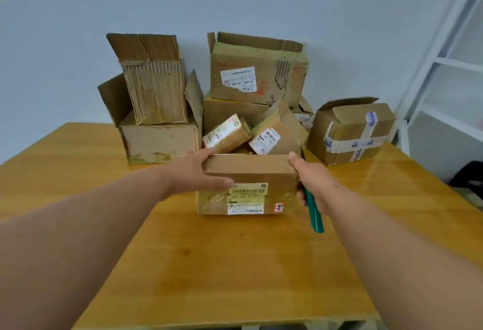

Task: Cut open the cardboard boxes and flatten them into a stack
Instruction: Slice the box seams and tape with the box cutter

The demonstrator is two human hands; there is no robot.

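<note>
Box (pixel 248 183) sits gripped between both hands' fingers (pixel 217 182).

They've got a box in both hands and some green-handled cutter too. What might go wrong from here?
1. The right hand grips the green-handled cutter while pressing the box, so the tool could slip; its blade is hidden.
2. The left hand rests on the box's top edge and front, possibly in the way of a cut along the tape.
3. The leaning small boxes just behind could tumble if bumped.
</note>
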